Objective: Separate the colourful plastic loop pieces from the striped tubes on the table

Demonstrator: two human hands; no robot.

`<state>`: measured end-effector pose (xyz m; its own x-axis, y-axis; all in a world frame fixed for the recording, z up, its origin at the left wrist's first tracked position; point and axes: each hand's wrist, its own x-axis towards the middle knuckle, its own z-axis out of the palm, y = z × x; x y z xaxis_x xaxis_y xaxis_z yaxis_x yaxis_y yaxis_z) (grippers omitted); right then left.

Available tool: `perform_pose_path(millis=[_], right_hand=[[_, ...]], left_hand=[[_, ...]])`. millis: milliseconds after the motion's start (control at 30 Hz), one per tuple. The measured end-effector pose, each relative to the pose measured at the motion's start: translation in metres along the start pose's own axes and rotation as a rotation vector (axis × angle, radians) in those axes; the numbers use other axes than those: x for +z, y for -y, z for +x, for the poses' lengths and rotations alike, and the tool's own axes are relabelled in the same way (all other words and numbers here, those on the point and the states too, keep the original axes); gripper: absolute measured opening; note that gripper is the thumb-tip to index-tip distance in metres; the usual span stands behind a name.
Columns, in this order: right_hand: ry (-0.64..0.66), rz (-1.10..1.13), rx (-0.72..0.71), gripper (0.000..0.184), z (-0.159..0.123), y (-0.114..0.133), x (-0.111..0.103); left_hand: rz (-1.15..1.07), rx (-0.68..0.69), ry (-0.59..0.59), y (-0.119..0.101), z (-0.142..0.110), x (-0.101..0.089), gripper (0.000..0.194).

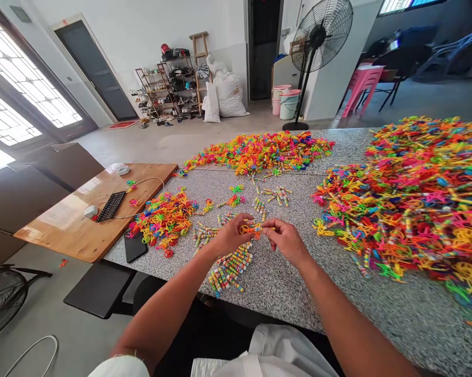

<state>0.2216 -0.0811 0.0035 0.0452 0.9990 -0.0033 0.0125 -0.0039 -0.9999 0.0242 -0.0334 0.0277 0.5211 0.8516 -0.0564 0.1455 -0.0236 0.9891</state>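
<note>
Over the speckled stone tabletop, my left hand (231, 236) pinches a small orange and yellow looped plastic piece (255, 230). My right hand (286, 240) meets it from the other side, thumb and fingers closed on a thin yellowish stick whose far end is partly hidden. Beneath and in front of my left hand lies a bunch of short patterned tubes (230, 272) in green, yellow and red. A few more patterned tubes (277, 195) are scattered beyond my hands, near some loose bright plastic pieces (236, 200).
A large heap of colourful plastic pieces (416, 193) covers the right side; another heap (263, 152) lies at the back. A smaller pile (165, 217) sits left, beside a black phone-like slab (135, 247) and a wooden board (78, 209) bearing a keyboard (110, 206). A standing fan (317, 39) is behind.
</note>
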Motion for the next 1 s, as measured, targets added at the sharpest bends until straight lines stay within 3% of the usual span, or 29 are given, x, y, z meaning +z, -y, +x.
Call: perform_pose_path(millis=[167,333,467,633,867,1000], right_hand=[[0.042,0.251,0.118,0.027,-0.007,-0.004,-0.002],[0.01,0.36,0.167,0.028,-0.01,0.002,-0.004],[0.105,0.307,0.254,0.027,-0.01,0.001,-0.005],[0.215,0.486,0.421,0.028,-0.013,-0.005,-0.008],[0.225,0.677,0.49,0.028,-0.018,-0.014,-0.006],[0.216,0.702,0.485,0.028,-0.021,-0.014,-0.005]], left_hand=[[-0.164,-0.069,0.077,-0.004,-0.004,-0.004,0.058],[0.084,0.048,0.157,-0.016,-0.011,-0.01,0.05],[0.144,0.042,0.229,-0.029,-0.013,-0.012,0.052],[0.038,0.006,0.255,-0.038,-0.015,-0.008,0.048],[-0.161,-0.125,0.363,-0.031,-0.015,-0.006,0.055],[-0.149,-0.085,0.456,-0.02,-0.011,-0.008,0.064]])
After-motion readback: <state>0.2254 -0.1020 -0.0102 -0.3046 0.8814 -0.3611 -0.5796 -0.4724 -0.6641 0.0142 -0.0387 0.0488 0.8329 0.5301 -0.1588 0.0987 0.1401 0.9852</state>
